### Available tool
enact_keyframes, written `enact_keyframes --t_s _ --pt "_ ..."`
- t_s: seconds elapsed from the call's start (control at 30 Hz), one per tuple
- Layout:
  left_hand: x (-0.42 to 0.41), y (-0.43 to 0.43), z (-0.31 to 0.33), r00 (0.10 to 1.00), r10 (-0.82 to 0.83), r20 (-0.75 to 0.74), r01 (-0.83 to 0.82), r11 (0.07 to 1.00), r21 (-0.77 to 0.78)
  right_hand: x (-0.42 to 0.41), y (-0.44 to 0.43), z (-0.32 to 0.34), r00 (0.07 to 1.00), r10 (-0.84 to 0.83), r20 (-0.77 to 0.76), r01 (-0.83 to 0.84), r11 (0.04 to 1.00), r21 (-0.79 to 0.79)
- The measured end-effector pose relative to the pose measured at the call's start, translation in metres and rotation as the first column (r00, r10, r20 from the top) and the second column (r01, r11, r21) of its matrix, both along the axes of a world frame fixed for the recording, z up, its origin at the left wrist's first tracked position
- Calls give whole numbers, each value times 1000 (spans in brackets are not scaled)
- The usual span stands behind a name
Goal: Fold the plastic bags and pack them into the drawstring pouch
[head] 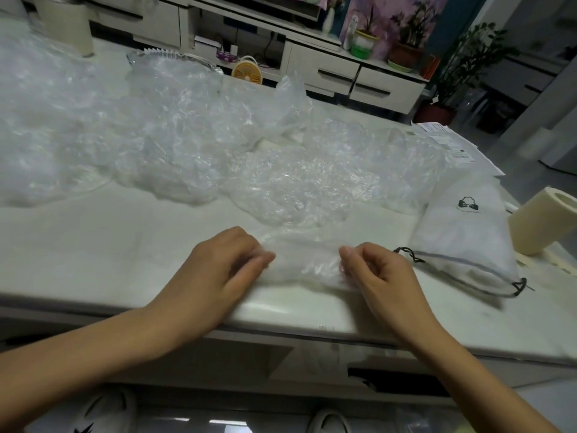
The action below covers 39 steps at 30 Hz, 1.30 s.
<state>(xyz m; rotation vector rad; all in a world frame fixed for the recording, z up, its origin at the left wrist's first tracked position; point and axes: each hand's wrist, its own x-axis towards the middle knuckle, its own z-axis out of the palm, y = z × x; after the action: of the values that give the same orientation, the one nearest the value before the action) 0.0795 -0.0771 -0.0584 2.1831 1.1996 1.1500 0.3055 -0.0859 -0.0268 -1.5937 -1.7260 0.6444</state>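
— Beyond the fingers, far left?
— A heap of crumpled clear bags (156,135), spread across the back of the tabletop (78,245) from the left edge to past the middle. Well apart from both hands.

— And the left hand (218,270)?
— Rests knuckles up near the front edge of the tabletop. Pinches the left end of a flattened plastic bag (306,260) with curled fingers (262,259), thumb against the tips.

— Between the two sets of fingers?
— Only that one plastic bag, flat on the tabletop, wrinkled, stretched from one pinch to the other. Just in front of the nearest part of the heap; cannot tell whether touching it.

— The right hand (374,273)?
— Mirrors the left. Grips the bag's right end, fingers (349,254) curled and pressed together against the thumb.

— Right of those fingers?
— The drawstring pouch (462,239), white, flat on the tabletop, near the right hand but not touching it. Bears a small dark logo; shows a black cord at the near edge, with a knotted end just beside the right knuckles.

— Further right again?
— A cream roll (543,223) tipped on its side, just beside the pouch. Behind the pouch, some printed papers (452,142) at the far right corner.
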Motion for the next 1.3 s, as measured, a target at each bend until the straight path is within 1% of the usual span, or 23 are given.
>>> enact_keyframes --t_s 0.03,0.1,0.17,0.23,0.37,0.43,0.5,0.57,0.6,0.63,0.67,0.73,0.77,0.8,0.83,0.9,0.97,1.03,1.1,1.13,1.2,1.23,1.3 --pt "4 2 1 999 46 -24 -47 999 -29 -2 5 -2 999 -32 33 31 999 7" --pt "12 7 4 975 151 -162 -158 987 -35 -5 13 -6 988 -86 126 84 996 21" --pt "17 10 8 912 261 -315 -283 959 -25 -8 18 -8 961 -117 250 112 993 34" --pt "18 13 11 849 353 -394 -384 923 -2 -12 20 -10 916 -129 379 121 992 45" --pt "17 21 13 721 425 -547 -471 880 63 -15 23 -13 855 -158 493 135 987 83" --pt "14 26 7 687 431 -585 -426 891 157 -13 22 -12 834 -186 519 156 982 103" --pt "10 29 5 718 415 -559 -341 909 238 -8 21 -13 792 -215 572 166 976 138" --pt "7 29 8 762 358 -540 -313 933 178 -1 21 -17 730 -229 644 113 969 218" --pt "6 30 9 818 313 -482 -305 947 97 2 22 -17 726 -220 652 82 968 235" --pt "5 30 13 884 256 -390 -282 959 -8 6 22 -15 762 -191 618 54 971 234" --pt "4 30 18 941 196 -277 -238 963 -128 10 21 -10 843 -146 518 37 976 216" --pt "2 30 31 996 93 -9 -91 942 -324 11 16 7 990 -11 143 -2 995 96" --pt "1 27 38 995 38 88 0 919 -394 8 13 16 996 76 -55 -75 997 18" --pt "0 26 43 986 -29 164 102 882 -459 5 9 23 966 162 -202 -177 983 -56" --pt "1 23 46 971 -98 219 200 835 -513 2 5 28 927 235 -291 -283 949 -137" --pt "3 17 52 937 -233 259 344 738 -581 -6 0 31 880 336 -335 -438 848 -299" --pt "6 11 54 910 -319 266 415 656 -630 -14 -1 28 870 392 -298 -486 778 -398" --pt "8 9 57 914 -325 241 401 650 -646 -17 -1 29 857 386 -342 -506 759 -410" --pt "7 15 62 939 -207 275 336 727 -599 -16 -2 31 849 345 -401 -501 767 -401" --pt "4 20 63 937 -84 338 273 781 -562 -16 -2 33 851 320 -416 -487 779 -396" --pt "0 27 65 844 163 511 158 835 -527 -14 -4 33 863 238 -445 -421 826 -376" --pt "0 27 64 800 218 560 154 826 -542 -13 -4 32 869 190 -456 -375 855 -359" --pt "9 19 56 806 196 558 270 718 -642 -16 -6 29 872 108 -477 -293 897 -332"
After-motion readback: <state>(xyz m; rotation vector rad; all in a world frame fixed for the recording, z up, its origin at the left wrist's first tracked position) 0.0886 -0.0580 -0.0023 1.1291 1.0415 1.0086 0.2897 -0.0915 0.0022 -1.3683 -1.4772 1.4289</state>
